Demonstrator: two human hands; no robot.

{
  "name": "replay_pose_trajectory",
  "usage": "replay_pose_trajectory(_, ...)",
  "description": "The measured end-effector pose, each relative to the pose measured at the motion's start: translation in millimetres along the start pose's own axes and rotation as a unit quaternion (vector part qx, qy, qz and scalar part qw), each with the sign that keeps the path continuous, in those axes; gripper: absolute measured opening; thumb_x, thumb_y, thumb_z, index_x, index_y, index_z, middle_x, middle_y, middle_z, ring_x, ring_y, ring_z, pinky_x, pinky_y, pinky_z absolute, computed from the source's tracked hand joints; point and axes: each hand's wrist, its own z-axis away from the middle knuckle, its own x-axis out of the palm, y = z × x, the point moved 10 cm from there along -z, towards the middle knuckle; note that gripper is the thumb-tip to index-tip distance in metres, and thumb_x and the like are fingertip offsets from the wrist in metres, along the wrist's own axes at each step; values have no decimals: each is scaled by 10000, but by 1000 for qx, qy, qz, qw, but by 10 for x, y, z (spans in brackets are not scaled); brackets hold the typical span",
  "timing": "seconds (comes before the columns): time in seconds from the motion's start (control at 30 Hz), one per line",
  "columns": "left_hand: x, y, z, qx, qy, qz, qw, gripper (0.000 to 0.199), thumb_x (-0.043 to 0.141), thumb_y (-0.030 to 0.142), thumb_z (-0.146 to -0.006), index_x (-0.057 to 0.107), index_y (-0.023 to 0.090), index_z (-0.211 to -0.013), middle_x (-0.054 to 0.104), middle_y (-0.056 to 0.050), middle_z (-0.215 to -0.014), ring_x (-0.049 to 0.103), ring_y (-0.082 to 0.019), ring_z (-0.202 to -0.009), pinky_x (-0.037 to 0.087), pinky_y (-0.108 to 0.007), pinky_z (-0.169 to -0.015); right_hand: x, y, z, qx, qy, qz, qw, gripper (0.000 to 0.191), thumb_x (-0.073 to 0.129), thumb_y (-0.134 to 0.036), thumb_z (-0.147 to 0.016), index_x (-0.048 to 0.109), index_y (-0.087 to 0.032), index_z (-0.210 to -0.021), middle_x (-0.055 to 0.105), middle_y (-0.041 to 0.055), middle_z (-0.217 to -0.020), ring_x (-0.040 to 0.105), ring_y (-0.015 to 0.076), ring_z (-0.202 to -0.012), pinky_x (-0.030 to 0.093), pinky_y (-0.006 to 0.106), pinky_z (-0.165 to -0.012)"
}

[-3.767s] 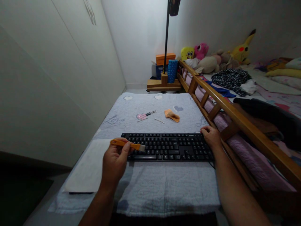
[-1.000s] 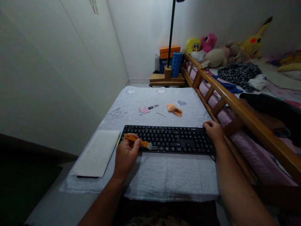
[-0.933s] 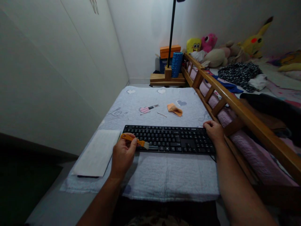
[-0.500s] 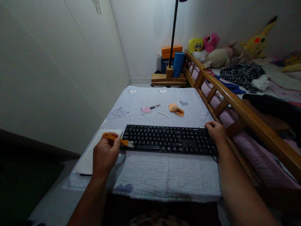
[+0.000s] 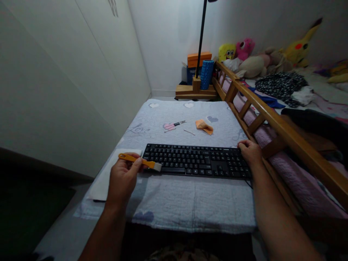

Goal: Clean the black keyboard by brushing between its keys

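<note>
A black keyboard [image 5: 187, 159] lies across the cloth-covered table [image 5: 190, 203]. Pinched in my left hand [image 5: 123, 176] is an orange-handled brush [image 5: 148, 164], its pale bristles over the keyboard's lower left keys beside the space bar. My right hand [image 5: 250, 153] has its fingers closed on the keyboard's upper right corner. Beyond the keyboard are an orange cloth [image 5: 204, 127], a cotton swab [image 5: 189, 132] and a thin tool with a dark grip [image 5: 176, 124]. White paper or cloth [image 5: 102, 185] lies under and beside my left hand.
A wooden bed rail [image 5: 272, 108] runs along the table's right side, with plush toys and clothes behind it. A lamp stand [image 5: 196, 85], a blue roller [image 5: 207, 74] and boxes stand at the far end. White cabinet doors [image 5: 67, 72] are on the left.
The brush in my left hand has moved slightly right along the keyboard's front edge, and its bristles look straighter. My right hand stays at the keyboard's corner.
</note>
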Motion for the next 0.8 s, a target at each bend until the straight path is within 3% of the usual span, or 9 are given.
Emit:
replay_pose_trajectory(0.1,223,-62,70,-13,-42,17,999,358,724,460,-747,616,184,-947,689,-16,-754,691,-192,-659,579,-322,-671,-1,2,4,-2,-3,-1,1000,235,514,-384,-665,677,-215,-673,703,58,-685,648,254,-729,472,350,-715)
replay_pose_trajectory(0.2,248,-82,80,-8,-45,3,999,348,715,457,-758,623,184,-954,697,-19,-764,705,-201,-684,581,-318,-680,-9,2,7,-7,0,0,1000,241,518,-387,-678,685,-213,-681,707,57,-691,654,255,-738,476,349,-725)
replay_pose_trajectory(0.43,-110,15,-36,21,17,-127,991,301,656,455,-771,638,203,-933,715,-25,-763,704,-220,-688,560,-324,-682,-13,-4,5,-2,2,-2,1000,216,527,-370,-668,678,-216,-665,706,51,-674,650,250,-720,480,342,-708)
replay_pose_trajectory(0.63,-431,103,-115,55,92,-288,952,285,604,470,-811,671,224,-938,717,-36,-765,709,-250,-762,518,-350,-727,3,-3,1,0,-2,-2,1000,240,513,-391,-661,675,-214,-671,697,59,-678,648,259,-725,470,353,-707)
replay_pose_trajectory(0.73,-495,183,-116,71,123,-316,938,295,594,475,-828,677,222,-957,710,-44,-762,709,-263,-770,516,-368,-734,7,19,-7,0,0,0,1000,243,511,-403,-654,669,-219,-661,696,58,-677,642,259,-717,463,357,-703)
replay_pose_trajectory(0.8,-448,219,-100,75,126,-283,948,289,604,468,-835,671,222,-971,714,-36,-768,718,-256,-782,527,-362,-742,8,30,-10,-1,2,-3,1000,241,511,-407,-653,665,-222,-654,697,57,-672,638,255,-708,461,355,-698)
